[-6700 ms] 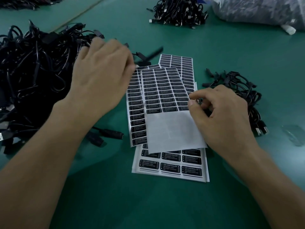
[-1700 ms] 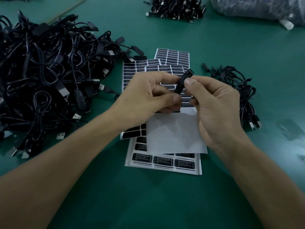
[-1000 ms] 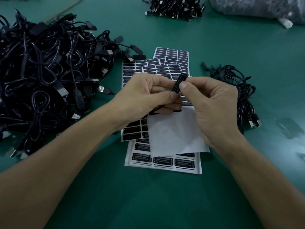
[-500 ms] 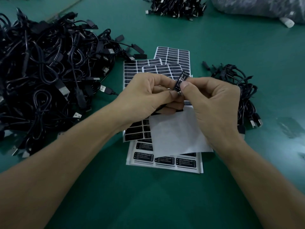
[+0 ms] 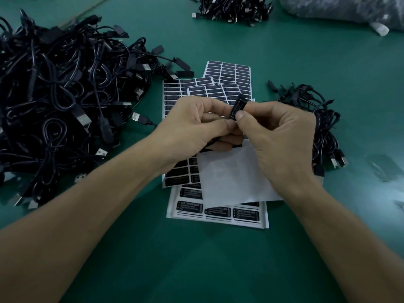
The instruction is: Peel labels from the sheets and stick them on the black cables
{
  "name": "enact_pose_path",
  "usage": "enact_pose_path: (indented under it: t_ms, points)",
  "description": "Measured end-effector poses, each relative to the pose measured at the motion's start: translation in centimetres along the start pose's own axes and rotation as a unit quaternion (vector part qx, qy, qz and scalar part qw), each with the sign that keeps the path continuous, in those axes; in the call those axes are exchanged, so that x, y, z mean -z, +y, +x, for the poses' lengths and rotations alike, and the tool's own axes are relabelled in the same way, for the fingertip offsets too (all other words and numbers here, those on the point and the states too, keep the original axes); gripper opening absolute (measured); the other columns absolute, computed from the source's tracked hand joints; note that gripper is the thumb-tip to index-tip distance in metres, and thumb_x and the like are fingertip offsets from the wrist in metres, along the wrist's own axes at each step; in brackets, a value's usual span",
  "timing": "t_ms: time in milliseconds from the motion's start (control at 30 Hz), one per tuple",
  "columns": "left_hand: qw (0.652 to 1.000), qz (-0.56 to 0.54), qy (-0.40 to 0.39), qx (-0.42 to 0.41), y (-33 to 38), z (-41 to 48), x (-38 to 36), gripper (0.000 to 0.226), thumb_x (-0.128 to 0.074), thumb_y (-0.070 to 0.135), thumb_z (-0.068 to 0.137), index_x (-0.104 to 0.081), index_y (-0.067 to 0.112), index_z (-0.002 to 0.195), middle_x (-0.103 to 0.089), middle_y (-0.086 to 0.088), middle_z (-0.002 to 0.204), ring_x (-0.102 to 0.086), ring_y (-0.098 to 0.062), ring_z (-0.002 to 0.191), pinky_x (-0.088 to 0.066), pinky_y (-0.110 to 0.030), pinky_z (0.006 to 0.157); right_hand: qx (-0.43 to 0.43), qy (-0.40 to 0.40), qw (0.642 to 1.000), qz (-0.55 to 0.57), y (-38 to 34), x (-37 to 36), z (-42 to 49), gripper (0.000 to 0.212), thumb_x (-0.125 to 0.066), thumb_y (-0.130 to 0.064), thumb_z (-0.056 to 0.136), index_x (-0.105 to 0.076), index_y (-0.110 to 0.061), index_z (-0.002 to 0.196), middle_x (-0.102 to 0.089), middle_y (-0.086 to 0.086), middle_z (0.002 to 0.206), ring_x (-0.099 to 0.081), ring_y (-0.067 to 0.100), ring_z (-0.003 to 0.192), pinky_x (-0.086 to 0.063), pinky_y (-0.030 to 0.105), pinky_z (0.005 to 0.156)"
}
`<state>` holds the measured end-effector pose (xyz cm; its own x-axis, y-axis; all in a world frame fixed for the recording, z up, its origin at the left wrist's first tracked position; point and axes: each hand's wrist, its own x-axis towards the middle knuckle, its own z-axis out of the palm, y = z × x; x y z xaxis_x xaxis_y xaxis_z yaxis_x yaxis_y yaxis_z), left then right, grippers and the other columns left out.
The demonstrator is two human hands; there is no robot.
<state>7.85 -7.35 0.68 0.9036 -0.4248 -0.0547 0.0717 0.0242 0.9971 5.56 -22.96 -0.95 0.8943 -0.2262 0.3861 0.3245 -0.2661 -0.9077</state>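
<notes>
1. Both hands meet above the label sheets (image 5: 227, 72), centre of the surface (image 5: 218, 270). Left hand (image 5: 192, 125) pinches the cable module (image 5: 241, 99) from below. Right hand (image 5: 282, 138) pinches it too, thumb pressed on the label (image 5: 236, 109).
2. Change: seconds ago the right hand was picking at a sheet and the left was at the big pile (image 5: 54, 95) by the left edge. Now the label sits on the module, print showing.
3. I read this as rub-down nearly done. The finished cable likely goes to the small pile (image 5: 317, 119) towards the right edge.
</notes>
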Motion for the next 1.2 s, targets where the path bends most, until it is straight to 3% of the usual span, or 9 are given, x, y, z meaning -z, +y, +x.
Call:
enact_pose_path:
  t_ms: [433, 700, 800, 967, 1200]
  points:
    - [1.000, -0.006, 0.022, 0.002, -0.1, 0.2, -0.2, 0.013, -0.058, 0.006, 0.099, -0.071, 0.006, 0.098, -0.077, -0.010, 0.083, -0.076, -0.019, 0.078, -0.061, -0.026, 0.070, 0.017, 0.006, 1.000, 0.003, 0.0, -0.3, -0.1, 0.020, -0.077, -0.005, 0.084, -0.074, -0.025, 0.084, -0.074, -0.012, 0.079, -0.073, 0.007, 0.075, -0.057, 0.018, 0.071]
    - [1.000, 0.000, 0.019, 0.000, -0.2, 0.2, -0.1, 0.013, -0.058, 0.008, 0.099, -0.071, 0.006, 0.102, -0.078, -0.013, 0.090, -0.076, -0.021, 0.083, -0.062, -0.027, 0.074, 0.009, 0.028, 1.000, 0.007, -0.1, -0.4, -0.2, 0.018, -0.077, -0.005, 0.082, -0.075, -0.024, 0.084, -0.074, -0.009, 0.088, -0.073, 0.005, 0.083, -0.058, 0.021, 0.075]
    - [1.000, 0.002, 0.018, 0.000, -0.3, 0.2, -0.2, 0.014, -0.058, 0.008, 0.099, -0.071, 0.005, 0.104, -0.078, -0.014, 0.091, -0.076, -0.022, 0.085, -0.062, -0.029, 0.076, 0.002, 0.031, 0.999, 0.020, -0.2, -0.3, -0.2, 0.014, -0.077, -0.007, 0.083, -0.076, -0.021, 0.083, -0.075, -0.008, 0.086, -0.073, 0.005, 0.079, -0.058, 0.019, 0.071]
    - [0.999, 0.006, 0.031, 0.001, -0.2, 0.2, -0.4, 0.014, -0.059, 0.009, 0.099, -0.071, 0.003, 0.103, -0.077, -0.017, 0.090, -0.076, -0.023, 0.082, -0.063, -0.029, 0.075, 0.020, 0.028, 0.999, 0.015, -0.9, -0.4, -0.3, 0.020, -0.075, -0.008, 0.086, -0.072, -0.026, 0.077, -0.070, -0.023, 0.067, -0.068, -0.003, 0.062, -0.052, 0.009, 0.058]
    - [0.999, 0.008, 0.041, -0.007, -0.1, 0.1, -0.7, 0.013, -0.059, 0.005, 0.098, -0.072, 0.005, 0.097, -0.077, -0.009, 0.079, -0.075, -0.018, 0.072, -0.061, -0.025, 0.067, 0.020, 0.029, 0.999, 0.003, -0.9, -0.4, -0.4, 0.014, -0.078, -0.012, 0.084, -0.073, -0.023, 0.077, -0.071, -0.019, 0.068, -0.068, -0.001, 0.063, -0.052, 0.011, 0.060]
